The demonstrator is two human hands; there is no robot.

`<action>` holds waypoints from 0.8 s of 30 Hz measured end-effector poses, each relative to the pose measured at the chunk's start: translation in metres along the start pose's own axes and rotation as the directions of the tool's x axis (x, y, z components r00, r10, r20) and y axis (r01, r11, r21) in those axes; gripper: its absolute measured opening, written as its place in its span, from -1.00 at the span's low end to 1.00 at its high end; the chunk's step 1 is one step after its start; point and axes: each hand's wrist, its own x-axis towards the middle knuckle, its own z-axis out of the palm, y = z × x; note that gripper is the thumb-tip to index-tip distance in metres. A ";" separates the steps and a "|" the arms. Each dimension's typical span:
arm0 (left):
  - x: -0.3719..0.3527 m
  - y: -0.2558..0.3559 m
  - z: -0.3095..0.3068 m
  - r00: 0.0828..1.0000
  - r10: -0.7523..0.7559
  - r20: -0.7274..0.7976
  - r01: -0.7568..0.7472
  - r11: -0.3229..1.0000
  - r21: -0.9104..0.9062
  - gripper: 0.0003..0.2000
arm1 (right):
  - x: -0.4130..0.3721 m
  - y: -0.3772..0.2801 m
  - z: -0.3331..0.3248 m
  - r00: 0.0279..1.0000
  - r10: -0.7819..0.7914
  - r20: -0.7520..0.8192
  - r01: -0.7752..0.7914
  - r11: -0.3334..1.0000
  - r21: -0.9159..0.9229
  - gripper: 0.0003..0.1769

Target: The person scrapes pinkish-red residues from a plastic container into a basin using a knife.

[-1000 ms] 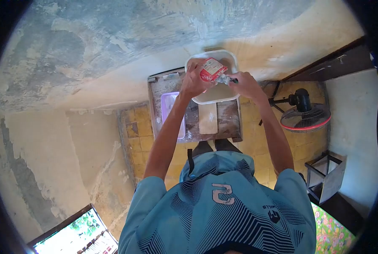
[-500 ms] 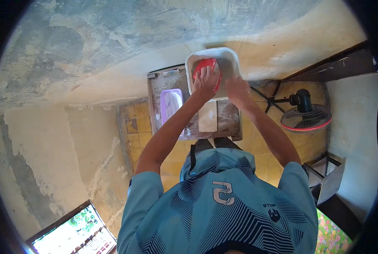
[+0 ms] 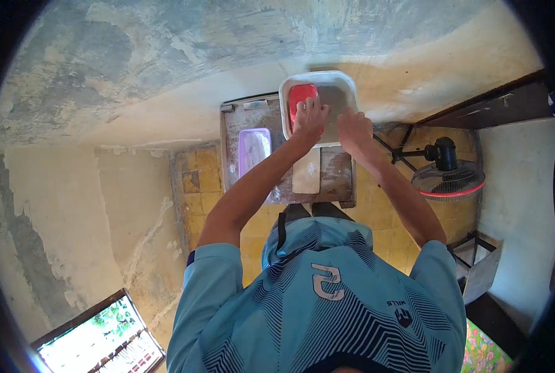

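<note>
A white plastic tub stands at the back of a small worn table. Inside its left half is a red plastic container, lying nearly level. My left hand is closed on the near right edge of this container, fingers curled over it. At the tub's right side, my right hand is held with its fingers curled in. Whatever it may hold is hidden. The contents of the tub's right half look greyish brown and are hard to make out.
On the table sit a lilac tray with whitish residue and a pale flat board. A fan with a black stand is at the right. The plastered wall rises behind the table.
The red container has gone from tilted to nearly level under my left hand. My right hand, blurred before, has shifted slightly right and toward me and is now sharper.
</note>
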 end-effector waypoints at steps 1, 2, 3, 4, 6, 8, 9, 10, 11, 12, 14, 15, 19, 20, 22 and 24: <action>0.002 0.001 -0.002 1.000 -0.004 0.000 0.004 1.000 -0.009 -0.37 | 0.004 0.001 -0.005 0.999 0.021 0.046 -0.024 0.999 0.048 -0.84; 0.006 0.001 -0.004 1.000 -0.006 0.001 0.006 1.000 -0.017 -0.37 | 0.009 0.003 -0.011 0.995 0.041 0.094 -0.050 0.994 0.095 -0.83; 0.004 0.003 -0.003 1.000 -0.010 0.008 0.010 1.000 -0.027 -0.36 | 0.009 0.001 -0.012 0.988 0.055 0.148 -0.076 0.987 0.143 -0.81; -0.001 0.006 -0.002 0.998 -0.007 0.055 0.009 0.999 -0.042 -0.35 | 0.005 -0.003 -0.008 0.987 0.042 0.154 -0.063 0.989 0.131 -0.80; 0.008 0.004 -0.003 0.993 0.004 0.115 0.002 0.998 -0.056 -0.33 | 0.011 -0.003 -0.007 0.991 0.029 0.133 -0.043 0.994 0.100 -0.77; 0.013 0.002 -0.002 0.993 -0.042 0.113 0.050 0.997 -0.065 -0.31 | 0.015 0.001 -0.001 0.998 0.028 0.053 -0.035 0.991 0.132 -0.76; 0.009 0.003 -0.002 0.990 -0.060 0.124 0.069 0.995 -0.071 -0.30 | 0.012 0.001 0.004 0.999 0.029 0.023 -0.032 0.988 0.154 -0.76; 0.000 0.006 -0.002 0.990 -0.068 0.124 0.082 0.991 -0.104 -0.29 | 0.005 0.000 0.011 0.999 0.023 0.025 -0.027 0.984 0.176 -0.76; 0.000 0.003 -0.003 0.991 -0.080 0.109 0.094 0.987 -0.133 -0.28 | 0.008 0.003 0.012 1.000 0.020 0.012 -0.021 0.981 0.192 -0.77; 0.006 -0.002 -0.009 0.992 -0.095 0.087 0.108 0.981 -0.160 -0.27 | 0.014 0.008 0.011 1.000 0.016 -0.009 -0.014 0.979 0.203 -0.77; 0.008 -0.011 -0.028 0.969 -0.204 0.142 0.237 0.927 -0.291 -0.25 | 0.017 0.018 -0.001 0.996 0.057 0.061 -0.072 0.955 0.287 -0.75; 0.004 -0.012 -0.032 0.950 -0.252 0.181 0.303 0.885 -0.354 -0.24 | 0.013 0.023 -0.005 0.992 0.075 0.105 -0.105 0.939 0.327 -0.74; -0.009 -0.023 -0.031 0.931 -0.366 0.008 0.305 0.763 -0.570 -0.22 | 0.012 0.044 -0.010 0.991 0.120 0.062 -0.135 0.846 0.516 -0.68; -0.011 -0.026 -0.028 0.916 -0.398 -0.042 0.294 0.741 -0.604 -0.23 | 0.017 0.056 -0.001 0.995 0.096 0.033 -0.099 0.848 0.521 -0.67; -0.013 -0.027 -0.036 0.896 -0.438 -0.074 0.297 0.715 -0.633 -0.25 | 0.014 0.062 -0.010 0.993 0.069 0.098 -0.112 0.824 0.555 -0.65; -0.016 -0.026 -0.045 0.886 -0.462 -0.042 0.337 0.705 -0.624 -0.27 | 0.011 0.072 -0.026 0.959 0.042 0.280 -0.208 0.776 0.595 -0.65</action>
